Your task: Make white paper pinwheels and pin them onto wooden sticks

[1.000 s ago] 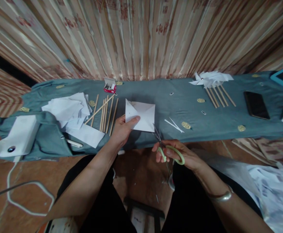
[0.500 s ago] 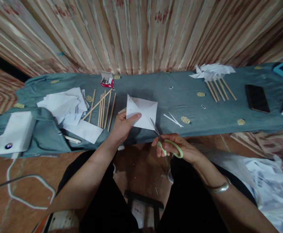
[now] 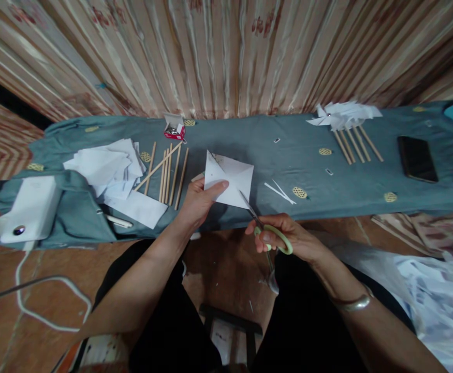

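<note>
My left hand [image 3: 203, 199] pinches a white paper square [image 3: 234, 178] by its left side, thumb on top. One slit runs in from the paper's upper left corner. In my right hand [image 3: 278, 233] is a pair of scissors [image 3: 281, 238] with pale green handles, fingers through the loops. The blades lie at the paper's lower right corner, pointing toward its middle, and look closed or nearly so. To the left of the paper lie several wooden sticks [image 3: 166, 173]. Two thin paper strips [image 3: 279, 192] rest on the cloth to its right.
White paper sheets [image 3: 102, 166] are piled at left near a white device [image 3: 35, 207] with a cable. An opened red box [image 3: 174, 130] of small metal pieces stands behind. Paper pinwheels [image 3: 346, 115] on sticks, a phone [image 3: 416, 159] and a plastic bag [image 3: 432, 295] are at right.
The scissors' handles have come closer together as my right hand squeezed, with the blades at the paper's corner. My left hand keeps its hold. The whole view has shifted slightly.
</note>
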The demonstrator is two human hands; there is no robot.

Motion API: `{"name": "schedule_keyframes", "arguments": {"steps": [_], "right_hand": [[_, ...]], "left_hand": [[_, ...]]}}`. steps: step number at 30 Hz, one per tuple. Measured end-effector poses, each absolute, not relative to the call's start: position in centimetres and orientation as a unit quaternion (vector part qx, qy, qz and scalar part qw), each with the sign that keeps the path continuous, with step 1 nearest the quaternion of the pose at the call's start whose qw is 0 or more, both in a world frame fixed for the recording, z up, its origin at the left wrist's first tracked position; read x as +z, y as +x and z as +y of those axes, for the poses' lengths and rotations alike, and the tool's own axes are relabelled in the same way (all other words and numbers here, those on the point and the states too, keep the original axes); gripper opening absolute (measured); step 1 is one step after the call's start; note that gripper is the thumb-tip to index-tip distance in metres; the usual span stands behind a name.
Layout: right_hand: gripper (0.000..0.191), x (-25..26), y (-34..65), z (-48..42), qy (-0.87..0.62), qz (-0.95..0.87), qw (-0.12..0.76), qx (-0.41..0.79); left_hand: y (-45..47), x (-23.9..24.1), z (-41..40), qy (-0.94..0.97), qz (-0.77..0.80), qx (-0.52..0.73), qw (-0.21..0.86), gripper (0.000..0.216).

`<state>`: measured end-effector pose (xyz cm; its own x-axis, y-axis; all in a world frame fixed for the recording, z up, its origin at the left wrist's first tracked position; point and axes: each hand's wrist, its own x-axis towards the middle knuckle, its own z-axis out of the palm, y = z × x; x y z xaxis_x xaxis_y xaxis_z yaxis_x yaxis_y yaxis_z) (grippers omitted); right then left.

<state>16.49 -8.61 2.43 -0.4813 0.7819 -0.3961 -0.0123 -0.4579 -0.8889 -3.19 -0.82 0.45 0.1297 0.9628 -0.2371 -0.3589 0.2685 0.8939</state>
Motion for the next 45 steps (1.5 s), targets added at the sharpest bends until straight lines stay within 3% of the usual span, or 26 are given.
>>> {"name": "schedule_keyframes", "arguments": {"steps": [45], "right_hand": [[0.054,2.27,15.83,-8.53,-0.451,-0.416,0.279,0.738]], "left_hand": [[-3.14,-0.52,-0.92,0.367,0.431,0.484,0.667,0.030]]}}
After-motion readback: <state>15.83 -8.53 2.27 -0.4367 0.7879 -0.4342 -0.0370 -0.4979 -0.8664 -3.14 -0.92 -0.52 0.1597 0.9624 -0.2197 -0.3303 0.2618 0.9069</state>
